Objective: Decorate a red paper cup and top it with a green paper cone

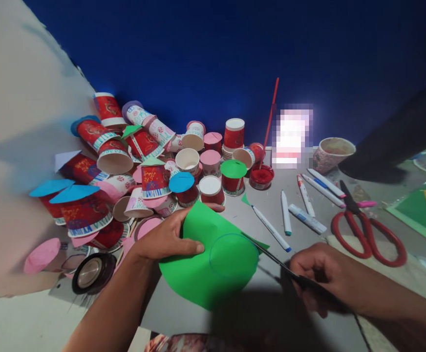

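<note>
A sheet of green paper [198, 254] is pinched in my left hand [176, 237], the thumb lying on top and the other fingers behind it. A circle is drawn in blue on the sheet's right part. My right hand [319, 274] is closed round dark scissors [277, 259], whose blades meet the paper's right edge beside the drawn circle. A narrow green strip hangs from that edge by the blades. The scissors' handles are mostly hidden by my fingers and shadow.
Decorated paper cups [88, 210] are heaped at the left and back. Several markers [269, 227], a glue tube [307, 218] and red-handled scissors [369, 234] lie at the right. A red pot [261, 177] holds a red stick. A lit, blurred screen [292, 137] leans on the blue wall.
</note>
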`<state>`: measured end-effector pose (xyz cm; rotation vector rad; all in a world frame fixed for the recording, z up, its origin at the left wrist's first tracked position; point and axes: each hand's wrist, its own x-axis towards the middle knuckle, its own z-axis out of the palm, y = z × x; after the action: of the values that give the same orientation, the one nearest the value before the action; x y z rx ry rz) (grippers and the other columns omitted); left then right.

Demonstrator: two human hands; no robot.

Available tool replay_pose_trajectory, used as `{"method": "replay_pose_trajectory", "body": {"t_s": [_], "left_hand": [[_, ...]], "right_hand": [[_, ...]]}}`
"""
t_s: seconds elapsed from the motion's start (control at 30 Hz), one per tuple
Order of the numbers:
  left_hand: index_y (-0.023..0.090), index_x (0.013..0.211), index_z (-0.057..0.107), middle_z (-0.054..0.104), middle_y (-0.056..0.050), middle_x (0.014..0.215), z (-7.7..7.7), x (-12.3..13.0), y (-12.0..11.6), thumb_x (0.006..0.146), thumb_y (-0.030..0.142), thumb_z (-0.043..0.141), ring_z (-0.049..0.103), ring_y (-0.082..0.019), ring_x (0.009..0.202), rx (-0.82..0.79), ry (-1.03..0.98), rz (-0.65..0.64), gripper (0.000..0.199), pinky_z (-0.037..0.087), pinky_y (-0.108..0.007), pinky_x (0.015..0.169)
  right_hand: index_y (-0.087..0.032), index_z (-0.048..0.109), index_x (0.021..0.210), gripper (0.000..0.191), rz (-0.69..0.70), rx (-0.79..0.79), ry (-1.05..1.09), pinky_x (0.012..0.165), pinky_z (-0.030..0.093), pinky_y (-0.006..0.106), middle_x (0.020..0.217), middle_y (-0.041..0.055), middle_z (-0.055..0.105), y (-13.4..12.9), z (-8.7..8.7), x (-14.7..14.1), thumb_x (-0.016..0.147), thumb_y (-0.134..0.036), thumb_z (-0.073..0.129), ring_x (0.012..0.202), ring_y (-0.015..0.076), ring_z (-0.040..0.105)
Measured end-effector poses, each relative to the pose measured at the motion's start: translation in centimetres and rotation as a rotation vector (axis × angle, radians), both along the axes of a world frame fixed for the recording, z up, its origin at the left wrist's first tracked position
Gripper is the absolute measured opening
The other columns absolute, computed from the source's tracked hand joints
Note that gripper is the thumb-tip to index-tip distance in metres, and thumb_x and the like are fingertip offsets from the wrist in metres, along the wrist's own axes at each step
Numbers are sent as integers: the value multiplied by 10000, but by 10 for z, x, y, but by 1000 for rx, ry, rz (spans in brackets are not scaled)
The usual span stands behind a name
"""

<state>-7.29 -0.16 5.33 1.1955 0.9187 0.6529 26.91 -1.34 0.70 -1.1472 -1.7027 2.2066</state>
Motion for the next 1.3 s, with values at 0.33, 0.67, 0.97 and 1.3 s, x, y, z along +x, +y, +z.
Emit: {"method": "replay_pose_trajectory", "body": {"t_s": [0.33, 0.67, 0.97, 1.3], "left_hand": [[225, 1375, 633, 764, -92, 1121, 0, -2, 3, 722, 254, 856, 732, -280, 1030, -6, 13, -42, 691, 584, -354, 873], [224, 1388, 617, 761, -89, 1147, 0, 0, 3, 756, 242, 835, 738, -277, 1035, -12, 12, -105, 669, 591, -361, 874], [201, 1428, 574, 739, -121, 1253, -3, 1, 6, 759, 286, 851, 722, -305, 1109, -5, 77, -162, 729, 584, -383, 924], [168, 1273, 724, 760, -141, 1250, -21, -8, 1, 787, 523, 815, 723, -335, 1153, -149, -377, 169, 608, 569, -410, 981]], "right_hand": [[-176, 597, 651, 407, 57, -11, -17, 463, 370, 184, 588, 12, 657, 5, 2, 6, 837, -501, 755, 501, 92, 563], [-184, 550, 606, 275, 90, -49, -48, 495, 404, 195, 588, 17, 677, 7, 9, 5, 800, -300, 707, 523, 104, 586], [-189, 514, 575, 370, 124, -66, -62, 501, 407, 193, 609, 34, 692, 10, 11, 2, 782, -369, 761, 526, 101, 579], [-146, 670, 675, 516, -33, -137, 129, 416, 282, 180, 497, -27, 576, 13, -8, 13, 618, -607, 895, 431, 73, 467]]}}
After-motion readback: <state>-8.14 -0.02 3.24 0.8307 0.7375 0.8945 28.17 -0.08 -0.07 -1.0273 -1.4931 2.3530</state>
